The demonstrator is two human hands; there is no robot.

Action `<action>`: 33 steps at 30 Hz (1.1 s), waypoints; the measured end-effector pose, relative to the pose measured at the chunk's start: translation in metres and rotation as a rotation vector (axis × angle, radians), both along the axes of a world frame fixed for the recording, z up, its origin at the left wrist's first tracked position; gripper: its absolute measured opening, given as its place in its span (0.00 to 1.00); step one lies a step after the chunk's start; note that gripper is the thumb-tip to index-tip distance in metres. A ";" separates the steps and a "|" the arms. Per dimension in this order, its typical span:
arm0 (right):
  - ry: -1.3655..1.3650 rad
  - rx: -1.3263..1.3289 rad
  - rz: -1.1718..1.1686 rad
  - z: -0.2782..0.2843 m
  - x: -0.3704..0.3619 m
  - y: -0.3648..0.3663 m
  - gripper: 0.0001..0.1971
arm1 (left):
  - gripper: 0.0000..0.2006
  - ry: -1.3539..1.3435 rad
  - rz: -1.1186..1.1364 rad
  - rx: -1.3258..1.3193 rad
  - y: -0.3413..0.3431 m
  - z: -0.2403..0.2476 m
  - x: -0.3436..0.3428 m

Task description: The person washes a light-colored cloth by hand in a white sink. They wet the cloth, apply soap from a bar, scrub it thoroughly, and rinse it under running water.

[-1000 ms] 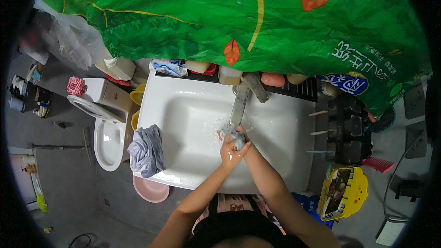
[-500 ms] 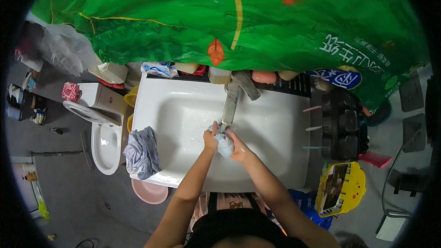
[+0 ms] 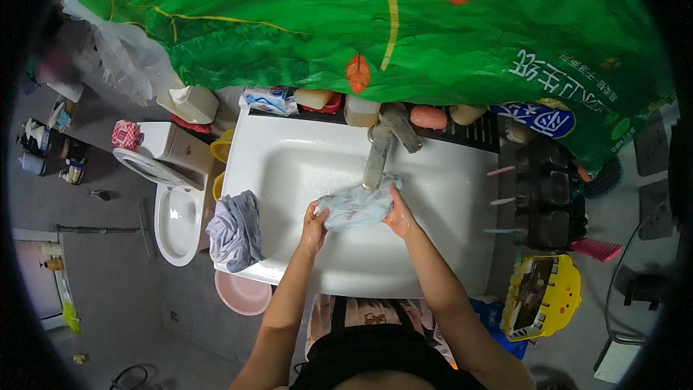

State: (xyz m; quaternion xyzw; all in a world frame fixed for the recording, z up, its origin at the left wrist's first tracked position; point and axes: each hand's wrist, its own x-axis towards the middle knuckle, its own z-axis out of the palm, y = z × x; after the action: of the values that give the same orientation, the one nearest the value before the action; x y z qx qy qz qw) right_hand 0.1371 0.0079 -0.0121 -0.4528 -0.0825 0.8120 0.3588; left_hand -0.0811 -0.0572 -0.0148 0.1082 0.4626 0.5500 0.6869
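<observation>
A wet, pale blue cloth is stretched between my two hands over the white sink, just under the metal faucet. My left hand grips its left end, fingers closed on the fabric. At the other end my right hand holds the cloth, its thumb up beside the faucet's spout. Faint darker marks show on the fabric. A bunched grey-lavender garment lies over the sink's left front corner.
Along the sink's back ledge stand a pink soap bar, a bottle and a blue-white packet. A large green plastic package hangs above. Right are a black toothbrush holder and yellow basket; left, a toilet and pink basin.
The cloth was bunched up between my hands close together under the spout. Now my hands have moved apart and the cloth is spread out between them. The view has shifted slightly.
</observation>
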 end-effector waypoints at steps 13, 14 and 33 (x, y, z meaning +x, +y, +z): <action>0.071 0.114 0.008 0.064 0.006 -0.026 0.39 | 0.22 0.217 -0.175 -0.077 0.023 -0.020 0.035; 0.089 0.145 0.051 0.062 0.006 -0.028 0.38 | 0.21 0.270 -0.203 -0.069 0.029 -0.031 0.044; 0.413 -0.200 0.120 0.028 -0.044 -0.011 0.25 | 0.13 0.909 -0.015 0.246 0.019 0.041 0.099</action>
State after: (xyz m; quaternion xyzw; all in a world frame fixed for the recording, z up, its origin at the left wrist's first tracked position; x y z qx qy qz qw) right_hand 0.0933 -0.0033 0.0161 -0.3047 0.0467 0.9114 0.2728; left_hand 0.0182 -0.0383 0.0260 0.4218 0.6472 0.4925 0.4008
